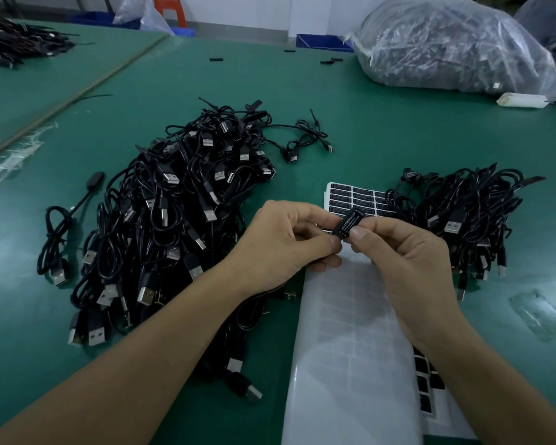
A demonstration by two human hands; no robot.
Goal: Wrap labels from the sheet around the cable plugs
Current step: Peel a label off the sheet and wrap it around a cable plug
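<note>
Both hands meet above the label sheet. My left hand (289, 239) pinches the black cable plug (350, 223) from the left between thumb and fingers. My right hand (402, 252) pinches the same plug from the right, its thumb on the black label with white print that lies on the plug. The label sheet (353, 195) with rows of black labels lies on the green table beyond the hands. A large pile of black USB cables (180, 200) sits to the left, and a second pile (466, 213) to the right.
A white backing sheet (350, 348) with its labels gone lies under my forearms, over another label sheet (427, 383). A big clear bag of cables (446, 43) sits at the back right. One loose cable (65, 232) lies far left. Blue bins stand behind the table.
</note>
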